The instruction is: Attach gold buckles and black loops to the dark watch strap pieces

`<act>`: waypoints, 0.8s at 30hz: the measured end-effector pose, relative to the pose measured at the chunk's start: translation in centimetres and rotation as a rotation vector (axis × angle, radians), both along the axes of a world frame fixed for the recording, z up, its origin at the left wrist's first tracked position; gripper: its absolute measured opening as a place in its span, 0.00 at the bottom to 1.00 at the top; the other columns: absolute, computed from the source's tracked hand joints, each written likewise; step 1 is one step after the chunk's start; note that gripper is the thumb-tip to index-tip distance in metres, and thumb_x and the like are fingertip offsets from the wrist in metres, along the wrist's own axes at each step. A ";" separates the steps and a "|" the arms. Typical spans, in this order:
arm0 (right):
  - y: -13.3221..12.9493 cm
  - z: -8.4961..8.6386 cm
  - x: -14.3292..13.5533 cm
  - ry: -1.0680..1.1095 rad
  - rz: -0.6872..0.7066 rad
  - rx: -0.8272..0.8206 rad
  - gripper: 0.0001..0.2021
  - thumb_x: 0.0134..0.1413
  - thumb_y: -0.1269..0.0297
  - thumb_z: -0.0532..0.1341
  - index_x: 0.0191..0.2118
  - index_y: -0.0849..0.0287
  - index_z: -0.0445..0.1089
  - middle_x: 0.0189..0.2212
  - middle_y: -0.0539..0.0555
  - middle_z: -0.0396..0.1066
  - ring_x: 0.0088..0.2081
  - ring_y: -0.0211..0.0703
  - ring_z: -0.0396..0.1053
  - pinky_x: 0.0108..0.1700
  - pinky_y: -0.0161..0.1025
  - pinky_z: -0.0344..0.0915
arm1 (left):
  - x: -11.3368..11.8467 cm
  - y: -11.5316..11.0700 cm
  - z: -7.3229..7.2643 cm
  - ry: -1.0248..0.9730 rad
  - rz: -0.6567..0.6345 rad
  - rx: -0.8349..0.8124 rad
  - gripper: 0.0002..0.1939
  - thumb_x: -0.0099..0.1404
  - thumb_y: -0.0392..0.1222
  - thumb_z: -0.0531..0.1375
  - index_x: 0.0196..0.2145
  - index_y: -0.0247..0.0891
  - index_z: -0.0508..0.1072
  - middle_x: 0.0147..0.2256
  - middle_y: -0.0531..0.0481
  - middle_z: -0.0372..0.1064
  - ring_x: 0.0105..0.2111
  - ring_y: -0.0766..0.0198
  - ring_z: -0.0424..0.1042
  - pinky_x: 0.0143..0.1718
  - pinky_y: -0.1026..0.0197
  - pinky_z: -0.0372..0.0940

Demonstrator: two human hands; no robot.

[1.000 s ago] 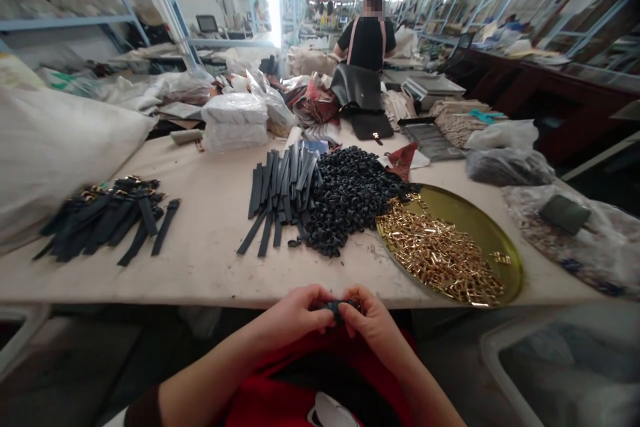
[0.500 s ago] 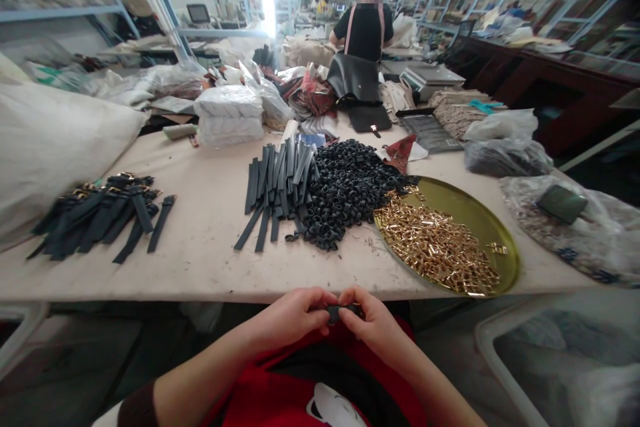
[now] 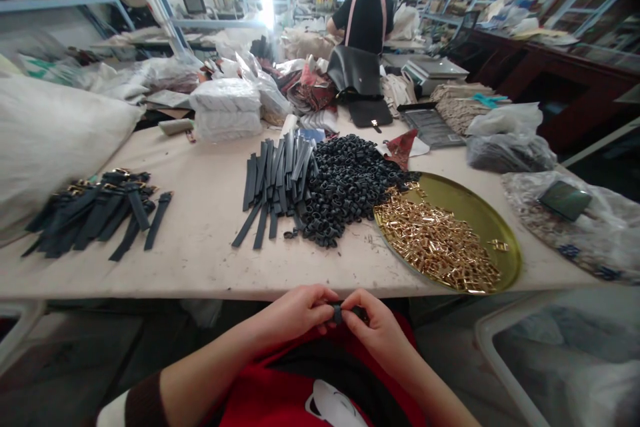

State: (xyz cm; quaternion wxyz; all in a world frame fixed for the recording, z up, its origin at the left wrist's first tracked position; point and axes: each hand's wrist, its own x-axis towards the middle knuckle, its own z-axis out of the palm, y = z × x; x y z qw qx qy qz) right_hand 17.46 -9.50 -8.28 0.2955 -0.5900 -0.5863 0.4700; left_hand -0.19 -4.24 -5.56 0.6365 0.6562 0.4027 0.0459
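My left hand (image 3: 295, 315) and my right hand (image 3: 376, 327) meet below the table's front edge, over my lap. Both pinch a small black strap piece (image 3: 338, 312) between their fingertips; most of it is hidden by my fingers. On the table (image 3: 200, 240) ahead lie a bundle of loose black straps (image 3: 274, 183), a heap of black loops (image 3: 345, 187) and a round gold tray (image 3: 480, 220) holding several gold buckles (image 3: 435, 243). At the left lies a pile of straps with buckles fitted (image 3: 97, 212).
A big white sack (image 3: 55, 133) rests on the table's left end. Plastic bags (image 3: 510, 147) and a dark pouch (image 3: 565, 199) sit at the right. White packets (image 3: 226, 108) and bags crowd the back. A person in black (image 3: 364, 19) stands beyond. A white bin (image 3: 565, 360) stands at lower right.
My hands have stayed together at the table edge, working the small black piece. The view has tilted slightly, so the table sits a little higher in the frame.
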 end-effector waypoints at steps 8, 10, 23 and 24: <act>0.6 -1.1 -1.4 -0.035 -0.083 0.088 0.04 0.49 0.65 0.54 0.27 0.58 0.64 0.25 0.50 0.66 0.28 0.39 0.62 0.32 0.35 0.58 | -0.2 0.1 -1.3 0.151 -0.035 0.040 0.16 0.58 0.48 0.49 0.25 0.35 0.69 0.21 0.54 0.66 0.21 0.69 0.63 0.23 0.68 0.56; 0.8 -0.8 -1.2 -0.047 -0.055 0.079 0.05 0.50 0.65 0.54 0.27 0.58 0.64 0.25 0.50 0.65 0.29 0.39 0.62 0.32 0.36 0.58 | -0.3 0.2 -1.5 0.149 -0.042 0.051 0.16 0.58 0.47 0.48 0.25 0.35 0.69 0.21 0.54 0.65 0.21 0.69 0.62 0.24 0.67 0.56; 0.7 -1.0 -0.1 -0.061 0.122 0.186 0.11 0.56 0.64 0.47 0.42 0.58 0.61 0.34 0.55 0.69 0.36 0.42 0.67 0.39 0.38 0.62 | 0.1 1.0 0.0 0.168 -0.152 0.238 0.15 0.60 0.43 0.46 0.27 0.36 0.70 0.22 0.53 0.67 0.22 0.68 0.63 0.23 0.67 0.54; 0.8 -1.1 -0.3 -0.080 0.134 0.203 0.11 0.56 0.64 0.47 0.42 0.58 0.61 0.35 0.55 0.70 0.37 0.42 0.67 0.39 0.39 0.63 | 0.3 1.0 0.0 0.193 -0.165 0.295 0.14 0.59 0.42 0.46 0.28 0.36 0.70 0.24 0.51 0.68 0.23 0.66 0.65 0.24 0.67 0.55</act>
